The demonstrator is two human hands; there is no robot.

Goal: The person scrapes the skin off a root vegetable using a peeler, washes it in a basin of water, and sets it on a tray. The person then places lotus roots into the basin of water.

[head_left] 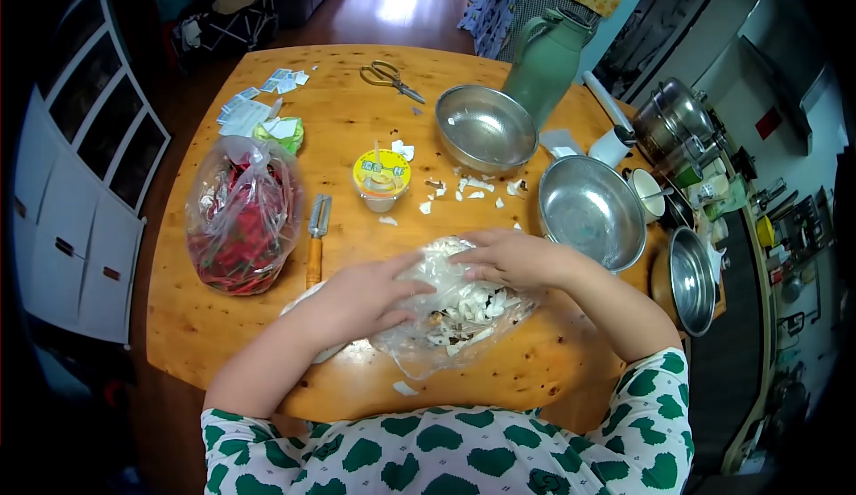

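A clear plastic bag [497, 326] lies on the table in front of me, holding white peelings or shell-like pieces and some brownish bits. On its left side rests my left hand [373, 296], its fingers spread and touching the film. At the upper right of the bag, my right hand [508, 259] has its fingers bent onto the bunched plastic. Something pale and flat is partly hidden beneath my left forearm. Just beyond that forearm lies a peeler [316, 236] with a wooden handle. White scraps [475, 185] are scattered past the bag.
A knotted bag of red chillies [242, 227] stands left. Farther back are a yellow-lidded cup [382, 174], scissors [389, 78] and a green thermos jug [546, 67]. Two metal colanders [486, 129] and a metal basin [692, 281] line the right side of the wooden table [223, 334].
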